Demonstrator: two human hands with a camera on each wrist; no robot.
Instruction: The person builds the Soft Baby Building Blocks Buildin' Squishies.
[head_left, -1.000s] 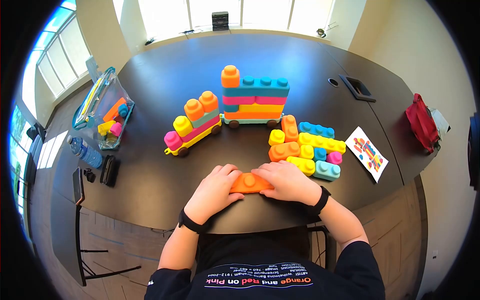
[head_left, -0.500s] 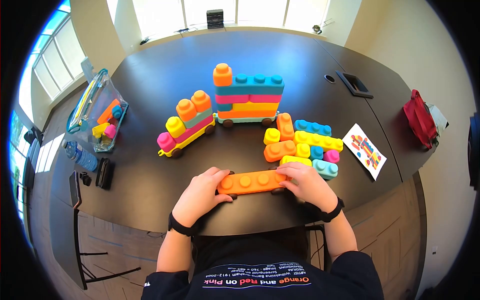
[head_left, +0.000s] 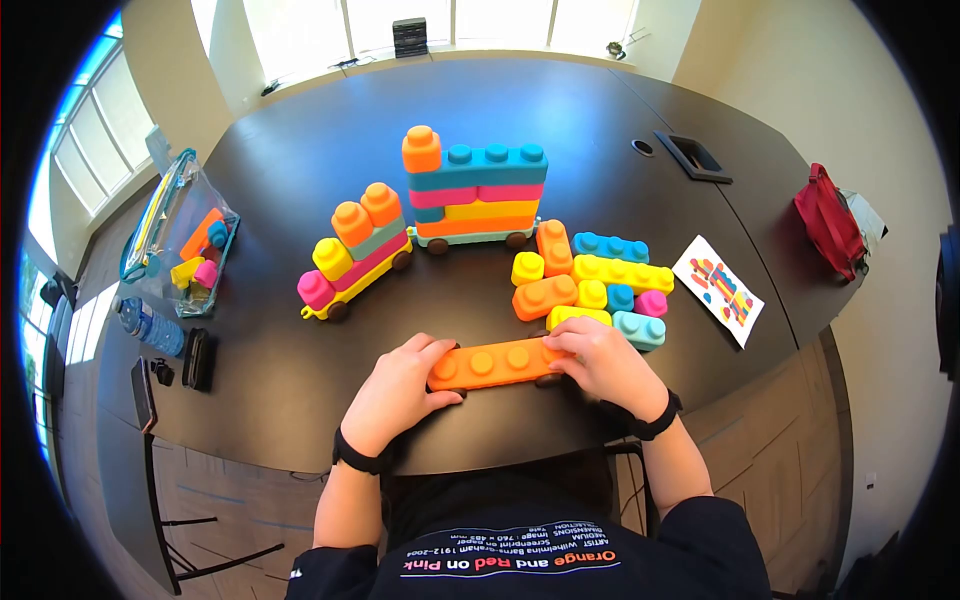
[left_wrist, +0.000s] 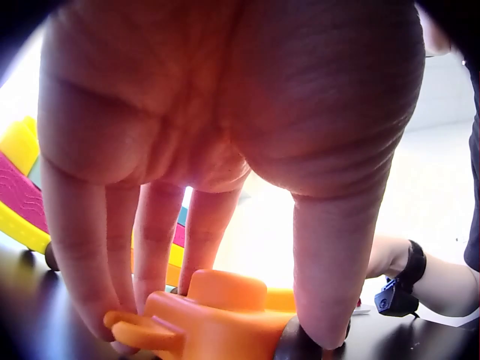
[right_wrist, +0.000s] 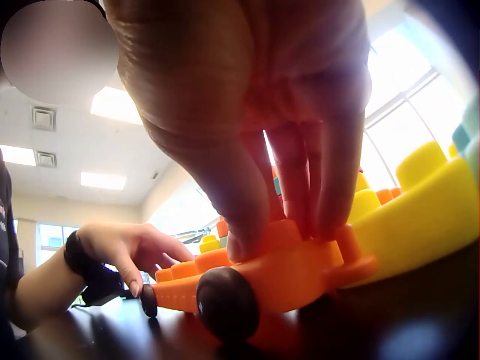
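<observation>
An orange toy wagon base (head_left: 498,366) with round studs and dark wheels lies near the table's front edge. My left hand (head_left: 395,395) grips its left end, thumb on the near side and fingers on the far side. At the other end, my right hand (head_left: 612,362) holds it between thumb and fingers. The right wrist view shows a dark wheel (right_wrist: 227,304) down at the tabletop. Right behind that hand lies a group of loose blocks, among them a long yellow block (head_left: 622,276) and an orange block (head_left: 545,297).
Farther back stand a yellow wagon (head_left: 370,285) and a taller teal-based wagon (head_left: 475,238), both stacked with blocks. A picture card (head_left: 718,292) lies right, with a red bag (head_left: 830,225) beyond. On the left are a clear bag (head_left: 205,200), a water bottle (head_left: 148,325) and a black case (head_left: 199,360).
The orange wagon base, earlier partly covered by the hands and looking short, now lies lengthwise with its studs up. My hands have moved apart to its ends. The head view has shifted slightly.
</observation>
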